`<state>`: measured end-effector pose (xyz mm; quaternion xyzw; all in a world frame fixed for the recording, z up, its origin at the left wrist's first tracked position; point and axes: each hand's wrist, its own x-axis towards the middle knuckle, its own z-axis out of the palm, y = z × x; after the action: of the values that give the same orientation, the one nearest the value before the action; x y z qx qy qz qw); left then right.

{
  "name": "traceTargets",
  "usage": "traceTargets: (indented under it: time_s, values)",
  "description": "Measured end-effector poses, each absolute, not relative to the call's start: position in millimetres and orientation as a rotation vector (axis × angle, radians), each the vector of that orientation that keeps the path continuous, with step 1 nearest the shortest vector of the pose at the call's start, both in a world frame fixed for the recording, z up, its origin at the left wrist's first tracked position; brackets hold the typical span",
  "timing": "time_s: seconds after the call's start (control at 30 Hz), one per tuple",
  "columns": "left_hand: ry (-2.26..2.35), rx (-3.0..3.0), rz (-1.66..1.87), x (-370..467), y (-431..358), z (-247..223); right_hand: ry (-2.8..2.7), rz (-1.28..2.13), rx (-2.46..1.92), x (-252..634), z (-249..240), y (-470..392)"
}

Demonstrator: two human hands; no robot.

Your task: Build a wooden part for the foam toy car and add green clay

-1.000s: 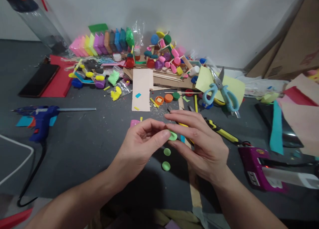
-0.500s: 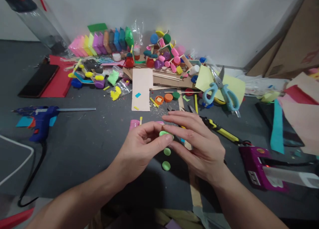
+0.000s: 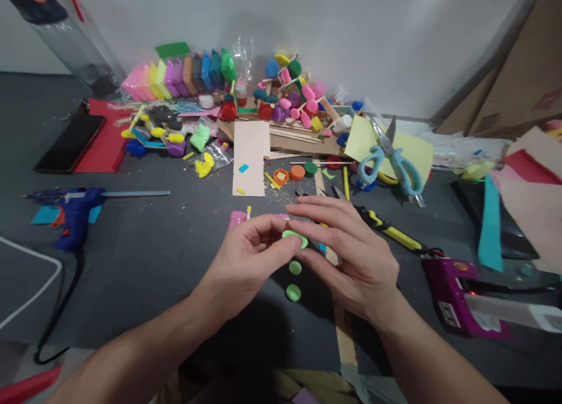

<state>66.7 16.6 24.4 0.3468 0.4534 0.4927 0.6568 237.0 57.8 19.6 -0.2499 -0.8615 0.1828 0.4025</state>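
A light green piece of modelling clay (image 3: 295, 236), rounded and flat, sits between both hands above the dark table. My left hand (image 3: 259, 254) pinches it, thumb pressed on its near side. The fingers and thumb of my right hand (image 3: 351, 254) close on it from the right, the fingertips meeting its edge. Just below the hands lie a small light green clay disc (image 3: 295, 268) and a larger one (image 3: 293, 293), apart from each other. A pink cylindrical piece (image 3: 237, 219) shows behind the left hand, partly hidden.
A blue glue gun (image 3: 76, 214) lies at left beside a phone (image 3: 70, 143). Behind stand clay packs (image 3: 178, 76) and a pile of small coloured models (image 3: 294, 96). Scissors (image 3: 389, 152), a yellow-black cutter (image 3: 395, 234) and a purple power strip (image 3: 448, 298) lie at right.
The green clay has turned slightly between the fingers, showing more of its surface. Both hands stay almost in place.
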Motion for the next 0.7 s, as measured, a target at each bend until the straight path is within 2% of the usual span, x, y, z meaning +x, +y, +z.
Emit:
traceTargets:
  time_s: [0.7]
  values:
    - [0.946,0.769,1.129,63.3,16.2,20.5,-2.109,0.542,-0.675,237.6,18.7,57.6]
